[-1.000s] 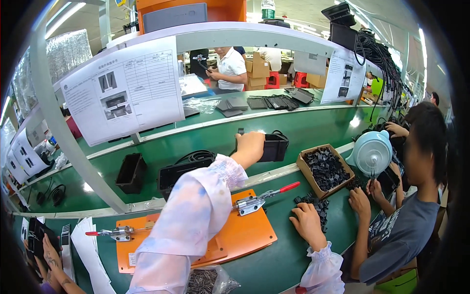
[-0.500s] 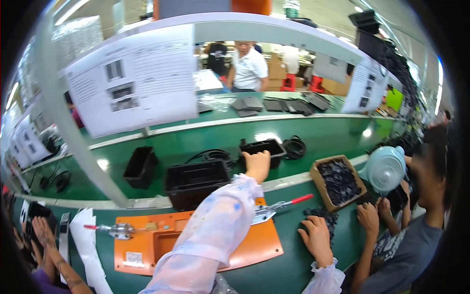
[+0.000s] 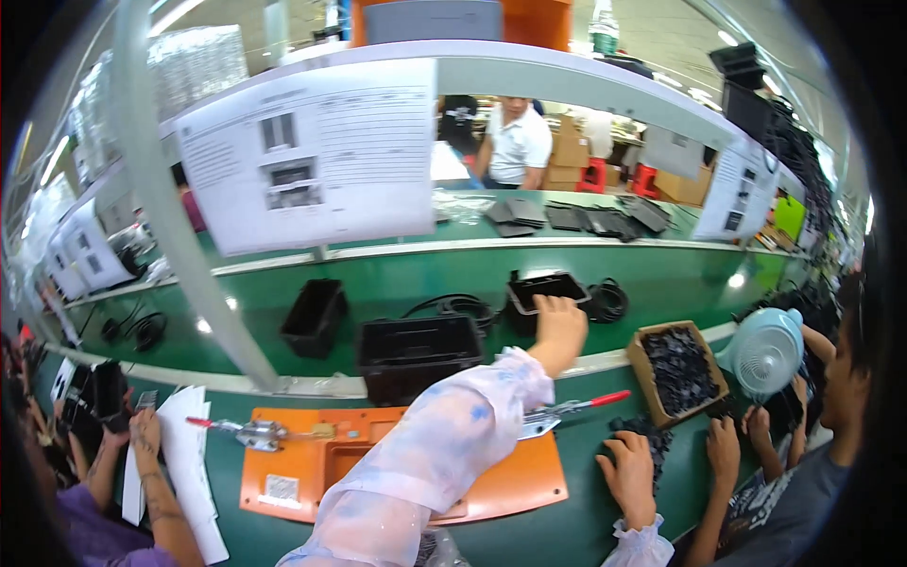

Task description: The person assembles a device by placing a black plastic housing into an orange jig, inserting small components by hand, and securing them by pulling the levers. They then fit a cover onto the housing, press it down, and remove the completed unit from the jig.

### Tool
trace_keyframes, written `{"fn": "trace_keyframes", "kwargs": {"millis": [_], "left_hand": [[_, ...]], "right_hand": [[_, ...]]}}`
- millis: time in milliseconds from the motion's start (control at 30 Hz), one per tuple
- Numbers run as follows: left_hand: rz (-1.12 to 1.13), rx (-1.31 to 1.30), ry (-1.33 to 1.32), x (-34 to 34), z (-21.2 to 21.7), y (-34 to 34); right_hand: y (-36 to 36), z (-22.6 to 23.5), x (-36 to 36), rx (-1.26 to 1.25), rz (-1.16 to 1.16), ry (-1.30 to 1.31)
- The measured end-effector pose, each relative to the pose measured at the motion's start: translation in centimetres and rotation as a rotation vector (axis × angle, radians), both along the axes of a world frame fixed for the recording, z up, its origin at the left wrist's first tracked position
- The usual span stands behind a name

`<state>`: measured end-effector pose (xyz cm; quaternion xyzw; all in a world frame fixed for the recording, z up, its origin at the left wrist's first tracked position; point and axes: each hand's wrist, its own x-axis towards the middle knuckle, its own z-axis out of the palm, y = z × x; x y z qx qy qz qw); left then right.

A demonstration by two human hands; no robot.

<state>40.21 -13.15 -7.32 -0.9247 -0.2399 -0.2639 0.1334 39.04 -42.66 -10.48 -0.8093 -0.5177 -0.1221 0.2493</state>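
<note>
My left arm stretches across an orange fixture (image 3: 326,491), and my left hand (image 3: 559,333) is closed over the near rim of a black open-topped box (image 3: 529,324) on the far side of the bench rail. Its fingertips are partly hidden against the box. Beside the loose pile of small black parts (image 3: 659,444), my right hand (image 3: 631,477) rests low over the green table with its fingers apart. Another black box (image 3: 416,364), larger in view, stands just behind the fixture. Toggle clamps with red handles sit at the fixture's left (image 3: 255,433) and right (image 3: 567,411).
A cardboard carton (image 3: 642,373) of small black parts stands at the right, beside a light blue fan (image 3: 763,350). Another black bin (image 3: 314,317) and coiled black cables (image 3: 609,300) lie on the green conveyor (image 3: 406,274). People work close by on both sides. A metal post (image 3: 179,189) rises at the left.
The view has swung left, so things sit farther right in it. My left hand has shifted slightly right along the black box's rim, turning more knuckles-up. My right hand stays by the parts.
</note>
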Motion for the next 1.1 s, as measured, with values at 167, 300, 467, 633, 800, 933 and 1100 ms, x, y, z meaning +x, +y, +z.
{"fn": "trace_keyframes", "kwargs": {"millis": [167,300,467,633,800,933,1100], "left_hand": [[-0.368,-0.034,0.262,-11.2,9.4,-6.6],[-0.45,0.02,0.046,-23.4,15.2,-3.4],[-0.353,-0.298,0.009,-33.0,14.5,4.5],[-0.302,-0.294,0.115,-34.8,9.6,3.4],[-0.295,-0.237,-0.082,-35.1,9.5,3.1],[-0.254,-0.165,-0.252,-37.3,12.8,1.5],[-0.219,-0.398,-0.25,-41.4,15.2,-4.4]], "right_hand": [[0.2,0.1,-0.1,-0.03,-0.031,0.041],[0.8,0.5,-0.4,-0.017,-0.017,0.026],[1.0,0.1,-0.3,-0.016,-0.016,-0.027],[0.6,-0.2,0.1,-0.023,-0.018,-0.077],[1.1,-0.7,0.6,0.041,-0.026,-0.053],[1.8,-0.6,1.0,0.033,-0.05,-0.066],[1.2,-0.5,1.2,0.022,-0.074,-0.088]]}}
